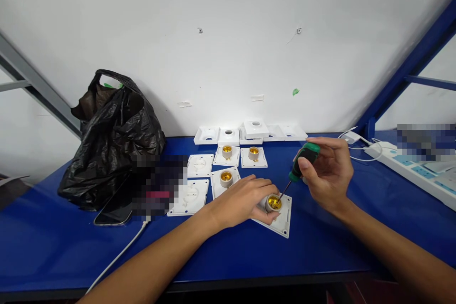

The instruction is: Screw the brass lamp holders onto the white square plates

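My right hand point(326, 171) is closed round the green and black handle of a screwdriver point(305, 159), whose thin shaft slants down to the left. The tip reaches into a lamp socket point(273, 202) with a brass-coloured lining; what it touches inside is too small to see. With fingers and thumb on either side, my left hand point(254, 197) grips this socket on its square white plate point(283, 225). Just behind my left hand lies another plate with a lamp socket point(226, 179), partly covered by the hand.
Further back are two more socketed plates point(228, 153), bare white plates point(192, 197), and a row of white covers point(206, 135) along the wall. A black plastic bag point(114, 147) and a phone point(114, 206) lie left, a cable point(121, 251) before them. At right stands a power strip point(416, 168).
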`<state>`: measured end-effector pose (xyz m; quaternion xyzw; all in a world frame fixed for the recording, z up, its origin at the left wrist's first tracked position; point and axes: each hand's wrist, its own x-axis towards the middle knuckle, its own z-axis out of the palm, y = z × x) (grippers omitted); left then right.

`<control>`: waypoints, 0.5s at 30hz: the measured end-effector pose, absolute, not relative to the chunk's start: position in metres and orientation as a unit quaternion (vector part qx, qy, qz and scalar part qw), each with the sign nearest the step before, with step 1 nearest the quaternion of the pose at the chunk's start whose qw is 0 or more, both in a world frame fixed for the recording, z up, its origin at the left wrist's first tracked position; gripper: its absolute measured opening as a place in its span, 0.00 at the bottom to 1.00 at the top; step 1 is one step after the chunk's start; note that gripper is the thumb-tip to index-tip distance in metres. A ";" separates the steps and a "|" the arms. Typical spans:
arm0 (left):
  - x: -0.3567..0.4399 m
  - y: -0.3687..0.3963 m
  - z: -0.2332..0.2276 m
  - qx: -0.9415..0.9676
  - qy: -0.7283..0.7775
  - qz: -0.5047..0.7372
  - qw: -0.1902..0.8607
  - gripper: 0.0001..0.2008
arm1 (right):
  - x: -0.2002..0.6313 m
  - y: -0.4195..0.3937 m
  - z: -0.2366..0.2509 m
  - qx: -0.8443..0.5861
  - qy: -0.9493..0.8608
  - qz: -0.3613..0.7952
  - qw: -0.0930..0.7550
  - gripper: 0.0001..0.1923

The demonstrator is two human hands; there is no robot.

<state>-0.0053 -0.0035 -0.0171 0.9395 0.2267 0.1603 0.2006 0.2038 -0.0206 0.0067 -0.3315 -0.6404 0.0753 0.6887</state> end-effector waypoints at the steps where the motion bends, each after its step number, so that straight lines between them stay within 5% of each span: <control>1: -0.005 -0.004 -0.017 0.939 0.230 0.159 0.201 0.14 | 0.204 -0.020 0.007 -0.333 -0.642 0.072 0.687 0.14; 15: -0.002 -0.007 -0.013 0.944 0.243 0.162 0.155 0.19 | 0.201 -0.022 0.002 -0.313 -0.653 0.115 0.680 0.17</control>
